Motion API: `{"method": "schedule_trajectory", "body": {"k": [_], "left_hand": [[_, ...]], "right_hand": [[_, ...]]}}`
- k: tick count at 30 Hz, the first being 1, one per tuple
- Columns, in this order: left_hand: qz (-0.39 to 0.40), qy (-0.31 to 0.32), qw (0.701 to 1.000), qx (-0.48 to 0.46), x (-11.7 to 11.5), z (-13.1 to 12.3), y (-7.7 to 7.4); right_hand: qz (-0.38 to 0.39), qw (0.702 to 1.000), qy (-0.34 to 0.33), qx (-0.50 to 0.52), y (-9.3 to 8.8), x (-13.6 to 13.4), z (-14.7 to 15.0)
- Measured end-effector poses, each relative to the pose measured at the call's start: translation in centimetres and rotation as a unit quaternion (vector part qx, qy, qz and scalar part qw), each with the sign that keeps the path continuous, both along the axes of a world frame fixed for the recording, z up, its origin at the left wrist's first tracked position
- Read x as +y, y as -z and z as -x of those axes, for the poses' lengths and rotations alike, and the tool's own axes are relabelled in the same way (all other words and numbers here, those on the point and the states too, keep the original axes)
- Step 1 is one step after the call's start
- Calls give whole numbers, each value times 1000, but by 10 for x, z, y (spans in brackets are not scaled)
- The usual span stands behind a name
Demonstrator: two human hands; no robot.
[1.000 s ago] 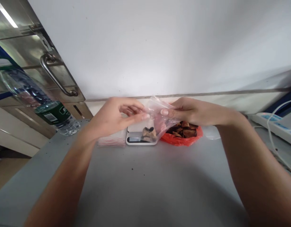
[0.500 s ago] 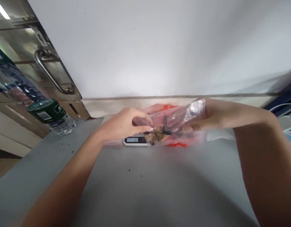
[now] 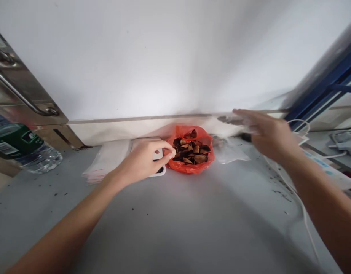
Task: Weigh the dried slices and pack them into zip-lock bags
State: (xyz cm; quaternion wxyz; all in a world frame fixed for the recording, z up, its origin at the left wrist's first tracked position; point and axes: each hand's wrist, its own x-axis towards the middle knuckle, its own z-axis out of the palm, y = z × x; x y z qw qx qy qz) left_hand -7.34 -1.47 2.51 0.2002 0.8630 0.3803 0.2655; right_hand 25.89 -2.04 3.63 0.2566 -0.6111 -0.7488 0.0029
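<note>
My left hand (image 3: pixel 144 160) hovers over a small white scale (image 3: pixel 160 172), fingers curled with thumb against fingertips and nothing visible in them. Just right of it sits an open red plastic bag (image 3: pixel 189 167) full of dark brown dried pieces (image 3: pixel 192 147). My right hand (image 3: pixel 268 135) is out to the right above the table, blurred by motion. It grips a small clear zip bag (image 3: pixel 234 120) with dark pieces inside; the bag sticks out leftward from the fingers.
A stack of clear zip bags (image 3: pixel 107 160) lies left of the scale, and another clear bag (image 3: pixel 229 151) lies right of the red bag. A water bottle (image 3: pixel 24 150) lies at the far left. A power strip (image 3: pixel 324 167), white cables and a blue frame (image 3: pixel 329 78) stand at the right.
My left hand let go of the clear bag and stayed by the scale. My right hand carried the filled bag off to the right. The view swung right.
</note>
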Motion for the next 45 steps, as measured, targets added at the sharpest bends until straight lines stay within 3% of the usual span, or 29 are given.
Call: {"method": "schedule_trajectory", "body": {"k": [1,4,7,10,16,19,21,24,26,31,34,37,42,45], "left_hand": [[-12,16,1000,17,0,-3,3],[-47,47,997,47,0,-9,9],[-60,54,996,48,0,-11,10],[-67,55,995,44,0,-10,8],[-20,32,998,43,0,-3,1],[15,9,999,35,-1,2,-5],[34,-2,999,35,-3,6,-9],[47,-9,998,51,-4,12,-11],[47,-5,997,54,-4,14,-10],[29,7,995,94,-7,8,-1],[18,11,991,133,-8,3,4],[20,8,990,143,-7,2,6],[36,-4,989,145,-4,5,5],[31,-3,988,150,-4,5,6]], "right_hand": [[-20,999,32,-37,13,3,-2],[101,982,16,-159,49,9,-4],[195,967,22,-162,66,7,-6],[213,974,6,-80,58,4,-9],[66,996,-38,51,12,6,19],[99,990,-100,27,-3,13,51],[170,976,-130,-40,-7,19,71],[278,940,-123,-154,-5,27,95],[296,931,-114,-180,0,32,105],[283,932,-146,-174,5,38,120],[264,937,-129,-187,4,39,124],[232,949,-107,-183,3,42,123],[214,945,-175,-176,9,44,115],[193,950,-164,-182,14,45,113]]}}
